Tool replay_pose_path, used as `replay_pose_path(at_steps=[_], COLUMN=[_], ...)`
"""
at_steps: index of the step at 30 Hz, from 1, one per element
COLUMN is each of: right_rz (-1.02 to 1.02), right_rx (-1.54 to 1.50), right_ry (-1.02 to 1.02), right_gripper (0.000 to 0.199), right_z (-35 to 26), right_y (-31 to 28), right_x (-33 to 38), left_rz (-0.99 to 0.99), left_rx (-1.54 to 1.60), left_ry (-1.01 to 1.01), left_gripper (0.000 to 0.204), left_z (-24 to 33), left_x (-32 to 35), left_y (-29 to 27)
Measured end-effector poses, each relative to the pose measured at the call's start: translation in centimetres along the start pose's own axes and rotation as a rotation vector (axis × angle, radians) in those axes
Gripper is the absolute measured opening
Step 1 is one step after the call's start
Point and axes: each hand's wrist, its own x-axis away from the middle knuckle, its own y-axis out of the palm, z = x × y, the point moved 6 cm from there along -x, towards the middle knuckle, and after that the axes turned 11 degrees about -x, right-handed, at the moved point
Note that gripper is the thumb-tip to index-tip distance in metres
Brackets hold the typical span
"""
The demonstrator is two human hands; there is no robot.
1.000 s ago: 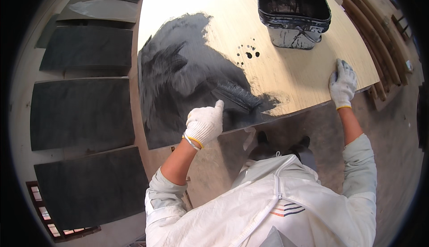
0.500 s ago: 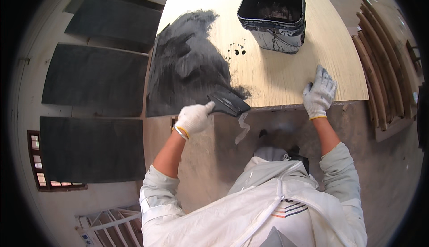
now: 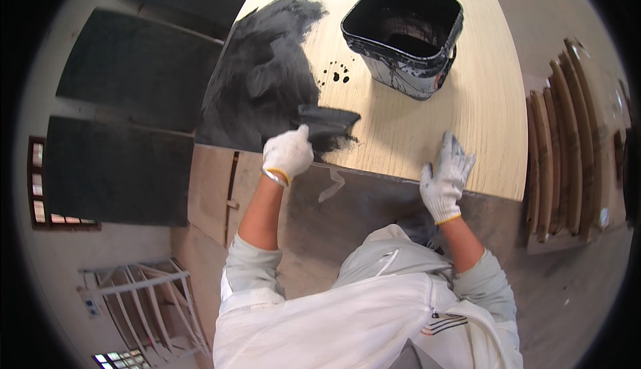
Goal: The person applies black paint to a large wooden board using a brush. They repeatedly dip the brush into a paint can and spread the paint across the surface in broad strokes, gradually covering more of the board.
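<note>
My left hand [image 3: 288, 153], in a white knitted glove, is closed round the handle of a wide flat black spreader [image 3: 327, 117]. The spreader's blade lies against a pale wood-grain board [image 3: 394, 139], at the near right end of a streaky black coat [image 3: 257, 79]. The handle is hidden inside the glove. My right hand [image 3: 447, 179], in a paint-stained white glove, rests on the board's near edge with its fingers stretched out, holding nothing. Beyond the hands stands a paint-smeared square bucket [image 3: 404, 81] with dark liquid in it. Black drops [image 3: 338, 77] dot the board beside it.
Dark panels [image 3: 117, 172] stand in a row on the left, above a pale metal rack [image 3: 143, 289]. On the right, several brown boards [image 3: 574, 149] lean together. A thin translucent strip [image 3: 332, 185] hangs from the board's near edge.
My left hand has carried the spreader from the board's near edge inward onto its surface. Black now covers more of the near edge area. The whole view has shifted and turned; my right hand stays at the edge.
</note>
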Motion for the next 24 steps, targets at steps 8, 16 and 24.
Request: replay_pose_path(at_steps=[8, 16, 24], right_rz=[-0.259, -0.754, -1.375], right_rx=[-0.371, -0.806, -0.706], right_ry=[-0.032, 0.204, 0.059], right_gripper=[0.079, 0.050, 0.050], right_z=[7.6, 8.2, 8.8], right_y=[-9.4, -11.1, -12.2], right_x=[-1.2, -6.6, -7.7], left_rz=[-0.136, -0.144, -0.048], left_rx=[0.128, 0.383, 2.027], left_ry=[-0.226, -0.552, -0.881], left_gripper=[0.043, 0.049, 0.023], left_z=[7.7, 9.9, 26.9], left_x=[5.3, 6.2, 10.1], left_y=[-1.0, -1.5, 1.9])
